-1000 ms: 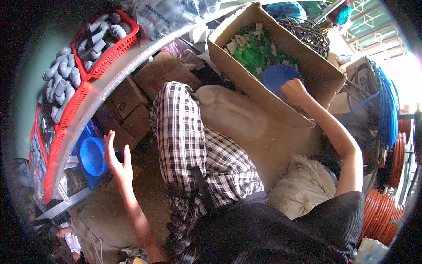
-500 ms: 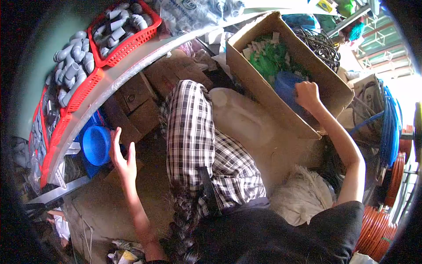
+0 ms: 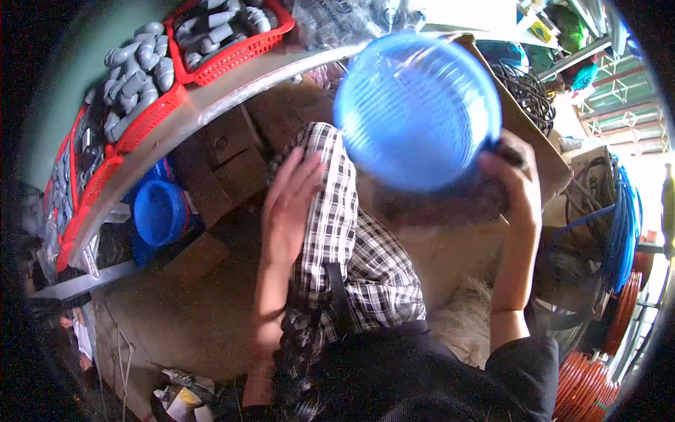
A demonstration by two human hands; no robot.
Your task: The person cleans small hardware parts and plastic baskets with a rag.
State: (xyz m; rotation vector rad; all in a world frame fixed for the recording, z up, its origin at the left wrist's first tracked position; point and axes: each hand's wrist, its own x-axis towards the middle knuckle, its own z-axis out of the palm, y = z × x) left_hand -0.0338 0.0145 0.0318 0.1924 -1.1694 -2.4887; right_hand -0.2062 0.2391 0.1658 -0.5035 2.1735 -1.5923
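Observation:
A blue plastic basket (image 3: 415,112), blurred by motion, hangs in the air before the cardboard box (image 3: 552,162). My right hand (image 3: 517,165) grips its lower right rim; the basket hides most of the box and its contents. My left hand (image 3: 292,200) has its fingers spread and nothing in it, left of the basket, over the checked trousers (image 3: 327,211) at the knee.
Red baskets (image 3: 235,53) of grey pipe fittings (image 3: 133,88) line the table edge at upper left. Another blue basket (image 3: 160,213) is below them. Blue coiled tubing (image 3: 622,225) and orange coils (image 3: 583,387) stand at right. Part of another person (image 3: 83,337) shows at lower left.
My right hand has lifted the blue basket out of the cardboard box, up and to the left. My left hand has moved right, from near the other blue basket to over the knee.

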